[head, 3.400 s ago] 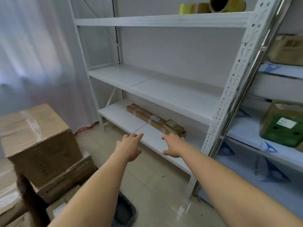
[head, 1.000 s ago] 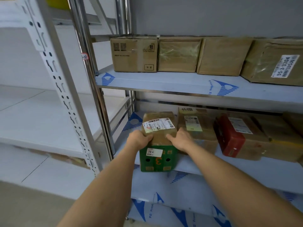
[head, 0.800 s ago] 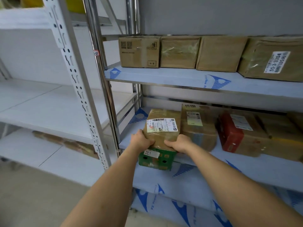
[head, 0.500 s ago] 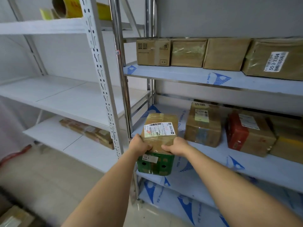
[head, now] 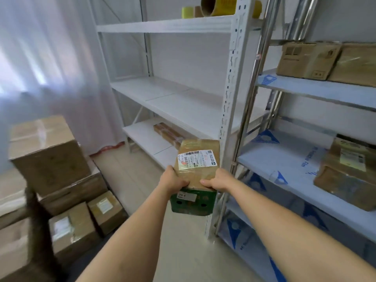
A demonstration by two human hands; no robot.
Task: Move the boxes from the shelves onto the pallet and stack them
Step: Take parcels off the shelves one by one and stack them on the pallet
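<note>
With both arms stretched forward, we grip the green-fronted box (head: 195, 176) in the air: left hand (head: 173, 181) and right hand (head: 218, 181) curl over its near top edge.

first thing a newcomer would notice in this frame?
The green-fronted box wrapped in brown tape, held mid-frame off the shelves, with the left hand and right hand in a grip on its near edge. Next, the stack of cardboard boxes at lower left, and the white shelving unit behind, nearly bare.
</note>
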